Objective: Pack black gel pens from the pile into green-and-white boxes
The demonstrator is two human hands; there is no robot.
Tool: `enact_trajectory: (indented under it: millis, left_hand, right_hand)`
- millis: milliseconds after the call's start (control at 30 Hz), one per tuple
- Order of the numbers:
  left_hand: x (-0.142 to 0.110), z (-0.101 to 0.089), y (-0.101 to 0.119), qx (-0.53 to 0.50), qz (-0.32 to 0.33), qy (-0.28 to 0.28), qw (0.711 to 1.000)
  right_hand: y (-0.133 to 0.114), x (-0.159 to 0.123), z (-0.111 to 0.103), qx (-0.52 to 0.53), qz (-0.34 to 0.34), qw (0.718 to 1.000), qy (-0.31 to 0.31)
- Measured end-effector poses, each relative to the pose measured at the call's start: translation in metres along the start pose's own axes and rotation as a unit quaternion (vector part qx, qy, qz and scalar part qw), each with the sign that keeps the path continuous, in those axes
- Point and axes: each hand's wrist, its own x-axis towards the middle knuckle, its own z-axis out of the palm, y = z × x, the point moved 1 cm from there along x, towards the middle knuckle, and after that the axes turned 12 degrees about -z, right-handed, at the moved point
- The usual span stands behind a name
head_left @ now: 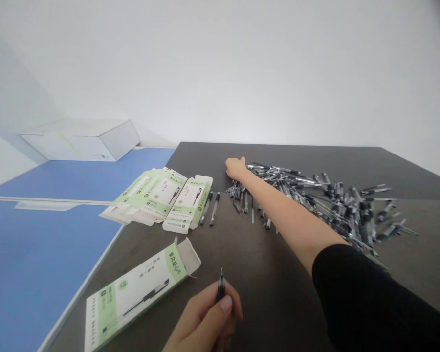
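Note:
My left hand (209, 318), low in the middle of the view, is closed round a black gel pen (221, 287), its pointed end sticking up between thumb and fingers. My right hand (236, 169) reaches far forward to the left end of a heap of black and clear pens (300, 186). Its fingers are curled, and whatever they hold is hidden. Two pens (214, 209) lie side by side left of the heap. An open green and white pen box (139, 293) lies beside my left hand, its end flap folded out.
Several flat green and white boxes (157, 195) overlap left of the two pens, with another box (188, 203) next to them. A white carton (84, 139) stands at the back left on the blue tabletop (33, 244). The dark table (205, 254) meets a white wall.

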Motion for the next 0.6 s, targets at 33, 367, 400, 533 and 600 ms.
enact_trajectory:
  millis: [33, 367, 400, 533, 600]
  left_hand:
    - [0.002, 0.000, 0.000, -0.003, 0.008, 0.008, 1.000]
    - [0.016, -0.008, -0.009, -0.029, 0.085, 0.007, 0.996]
    - [0.015, -0.005, -0.008, -0.025, 0.082, 0.009, 0.996]
    - [0.011, 0.006, -0.004, -0.004, 0.070, 0.017, 0.997]
    - [0.011, 0.009, -0.002, 0.001, 0.070, 0.020, 0.997]
  right_hand:
    - [-0.002, -0.003, -0.004, 0.006, -0.008, 1.000, 0.008]
    - [-0.019, -0.126, -0.064, 0.147, -0.137, 0.974, 0.100]
    - [-0.021, -0.151, -0.062, 0.195, -0.155, 0.962, 0.115]
    - [-0.033, -0.245, -0.030, 0.304, -0.230, 0.920, 0.092]
    - [-0.038, -0.278, -0.007, 0.295, -0.242, 0.922, 0.066]
